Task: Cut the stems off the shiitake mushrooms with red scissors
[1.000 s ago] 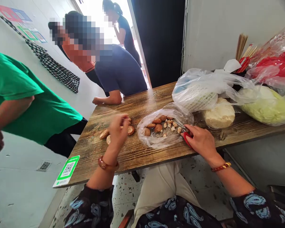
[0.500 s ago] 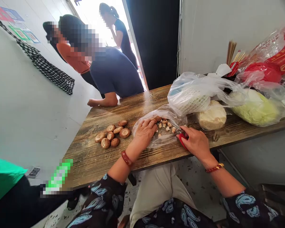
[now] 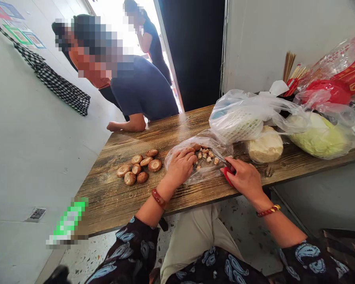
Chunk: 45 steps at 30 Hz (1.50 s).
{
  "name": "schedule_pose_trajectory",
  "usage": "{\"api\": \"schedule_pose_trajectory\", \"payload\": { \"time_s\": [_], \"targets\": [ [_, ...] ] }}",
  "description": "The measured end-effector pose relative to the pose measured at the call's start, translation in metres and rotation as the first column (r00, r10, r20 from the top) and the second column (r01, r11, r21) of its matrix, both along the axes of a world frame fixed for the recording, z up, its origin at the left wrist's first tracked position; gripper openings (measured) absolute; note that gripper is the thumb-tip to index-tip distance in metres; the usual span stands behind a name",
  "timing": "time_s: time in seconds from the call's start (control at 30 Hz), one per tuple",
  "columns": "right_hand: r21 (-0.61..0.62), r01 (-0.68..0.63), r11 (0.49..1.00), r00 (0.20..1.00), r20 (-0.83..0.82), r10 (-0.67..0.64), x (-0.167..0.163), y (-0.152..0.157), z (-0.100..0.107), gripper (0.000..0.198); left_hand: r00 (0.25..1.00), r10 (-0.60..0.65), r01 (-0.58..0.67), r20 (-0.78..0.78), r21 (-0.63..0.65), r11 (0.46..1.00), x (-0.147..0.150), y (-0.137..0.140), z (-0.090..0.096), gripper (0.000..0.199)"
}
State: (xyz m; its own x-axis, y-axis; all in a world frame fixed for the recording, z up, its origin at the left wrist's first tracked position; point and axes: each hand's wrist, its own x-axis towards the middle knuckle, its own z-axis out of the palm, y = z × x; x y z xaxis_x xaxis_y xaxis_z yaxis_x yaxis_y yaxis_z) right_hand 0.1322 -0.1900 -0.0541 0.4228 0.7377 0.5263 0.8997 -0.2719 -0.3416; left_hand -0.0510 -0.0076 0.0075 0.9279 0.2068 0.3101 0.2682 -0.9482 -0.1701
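Observation:
A clear plastic bag [image 3: 208, 175] lies spread on the wooden table in front of me. Inside it are several cut mushroom stems [image 3: 209, 159] and a brown mushroom cap [image 3: 197, 147]. My left hand [image 3: 181, 165] rests at the bag's left side, its fingers curled over a mushroom there; the fingertips are partly hidden. At the right edge of the bag, my right hand [image 3: 246, 177] grips red-handled scissors [image 3: 228, 176], the blades pointing left over the stems. Several whole brown mushrooms [image 3: 154, 165] sit in a loose group left of the bag.
Behind and right stand a plastic-bagged vegetable in foam netting [image 3: 239, 126], a pale wrapped block [image 3: 265, 146] and a bagged cabbage [image 3: 321, 134]. Skewers [image 3: 288, 67] stand at the back. Another person [image 3: 144, 88] leans on the table's far end, with two people beyond.
A person in green at the lower left has left the view. The view has shifted slightly. My hands, the scissors and the mushrooms stay nearly the same.

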Motion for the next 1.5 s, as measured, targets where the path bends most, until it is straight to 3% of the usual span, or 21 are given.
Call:
{"api": "schedule_pose_trajectory", "payload": {
  "time_s": [0.13,0.3,0.43,0.53,0.6,0.63,0.67,0.73,0.8,0.83,0.9,1.17,1.37,1.5],
  "targets": [
    [0.003,0.001,1.000,1.000,0.015,-0.001,-0.001,-0.001,0.001,0.034,0.999,0.007,-0.006,-0.040,0.018,1.000,0.003,0.001,-0.003,0.036],
    [-0.005,-0.017,1.000,1.000,0.025,0.017,-0.001,-0.001,0.002,0.035,0.995,0.077,-0.075,-0.064,0.038,0.996,0.004,-0.001,-0.002,0.029],
    [-0.007,-0.051,0.999,0.998,0.034,0.052,-0.001,-0.001,0.002,0.036,0.999,0.034,-0.037,-0.030,-0.109,0.993,-0.004,-0.010,0.003,0.029],
    [-0.003,-0.047,0.999,0.999,0.024,0.047,-0.001,-0.001,0.002,0.036,0.996,0.008,0.021,0.089,-0.320,0.947,-0.008,-0.015,0.009,0.037],
    [0.000,-0.045,0.999,0.999,0.012,0.045,-0.001,-0.001,0.002,0.036,0.978,0.061,0.053,0.199,-0.523,0.851,-0.007,-0.016,0.012,0.041],
    [0.002,-0.048,0.999,0.999,0.006,0.048,-0.001,-0.002,0.002,0.036,0.965,0.097,0.085,0.245,-0.639,0.765,-0.004,-0.016,0.013,0.043],
    [0.004,-0.052,0.999,0.999,0.000,0.052,-0.001,-0.002,0.002,0.037,0.949,0.131,0.135,0.286,-0.747,0.651,-0.001,-0.017,0.013,0.044],
    [0.006,-0.065,0.998,0.998,-0.020,0.065,-0.001,-0.002,0.002,0.037,0.918,0.181,0.270,0.354,-0.888,0.371,0.006,-0.017,0.011,0.046],
    [0.013,-0.081,0.997,0.996,-0.043,0.081,-0.001,-0.002,0.003,0.038,0.889,0.220,0.388,0.403,-0.915,0.109,0.013,-0.018,0.006,0.050],
    [0.018,-0.090,0.996,0.995,-0.051,0.091,-0.001,-0.002,0.003,0.038,0.876,0.245,0.425,0.415,-0.905,0.013,0.016,-0.018,0.003,0.052],
    [0.030,-0.108,0.994,0.993,-0.054,0.109,-0.001,-0.002,0.004,0.039,0.858,0.293,0.468,0.423,-0.878,-0.104,0.020,-0.020,-0.005,0.055],
    [-0.012,-0.228,0.974,0.974,-0.002,0.228,-0.001,-0.008,0.005,0.039,0.866,0.330,0.463,0.375,-0.851,-0.249,0.015,-0.014,-0.022,0.059],
    [-0.157,-0.188,0.969,0.960,0.178,0.216,-0.008,-0.014,0.036,0.040,0.859,0.327,0.488,0.395,-0.826,-0.283,0.016,-0.016,-0.020,0.060],
    [-0.243,-0.153,0.958,0.946,0.243,0.213,-0.010,-0.014,0.056,0.035,0.862,0.299,0.486,0.408,-0.832,-0.267,0.015,-0.016,-0.020,0.061]
  ]
}}
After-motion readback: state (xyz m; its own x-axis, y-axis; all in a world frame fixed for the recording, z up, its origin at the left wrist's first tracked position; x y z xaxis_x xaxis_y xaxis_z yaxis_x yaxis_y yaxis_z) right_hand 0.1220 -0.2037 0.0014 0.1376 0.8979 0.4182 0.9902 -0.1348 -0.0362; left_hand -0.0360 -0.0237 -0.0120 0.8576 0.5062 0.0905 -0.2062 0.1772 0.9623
